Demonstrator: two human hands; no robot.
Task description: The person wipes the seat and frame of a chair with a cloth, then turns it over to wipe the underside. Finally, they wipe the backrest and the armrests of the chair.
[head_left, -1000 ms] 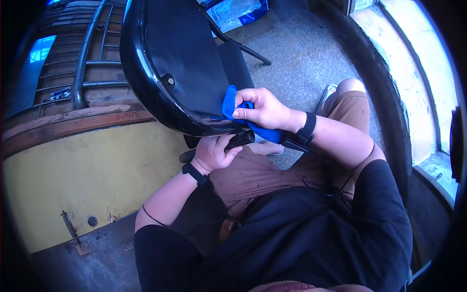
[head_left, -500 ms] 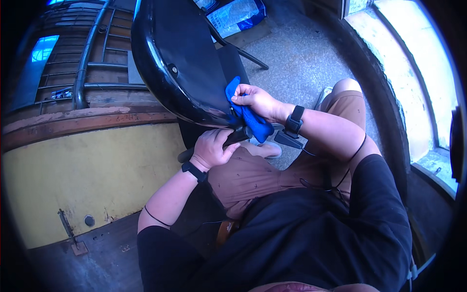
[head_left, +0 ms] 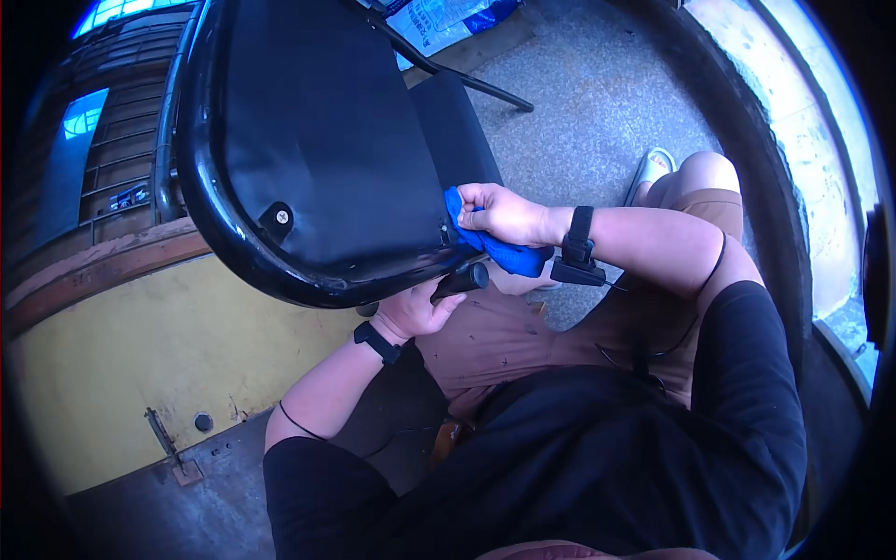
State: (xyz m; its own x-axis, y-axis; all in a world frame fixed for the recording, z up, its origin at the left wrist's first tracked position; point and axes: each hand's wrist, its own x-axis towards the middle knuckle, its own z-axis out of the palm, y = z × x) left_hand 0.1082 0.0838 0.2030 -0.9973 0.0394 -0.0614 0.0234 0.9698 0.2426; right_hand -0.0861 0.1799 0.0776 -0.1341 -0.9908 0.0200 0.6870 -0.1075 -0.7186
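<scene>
A black chair (head_left: 317, 140) with a shiny tubular frame is tipped in front of me, its padded underside or back facing up. A screw sits in a tab near the frame's rounded corner. My left hand (head_left: 417, 308) is wrapped round a black tube end (head_left: 464, 279) of the chair, below the frame, its fingers partly hidden. In my right hand (head_left: 501, 217) a bunched blue cloth (head_left: 513, 259) is pinched against the padded panel's right edge, close to the frame corner. Black bands circle both wrists.
To the left stands a yellow panel (head_left: 131, 373) under a wooden ledge, with metal bars (head_left: 121, 168) behind it. A blue and white bag (head_left: 443, 23) lies on the speckled floor (head_left: 579, 93) at the back. A bright window ledge (head_left: 793, 140) runs along the right.
The chair has turned and shifted toward the left, showing more of its flat panel. My right hand with the cloth has moved slightly down and right; my left hand keeps its grip.
</scene>
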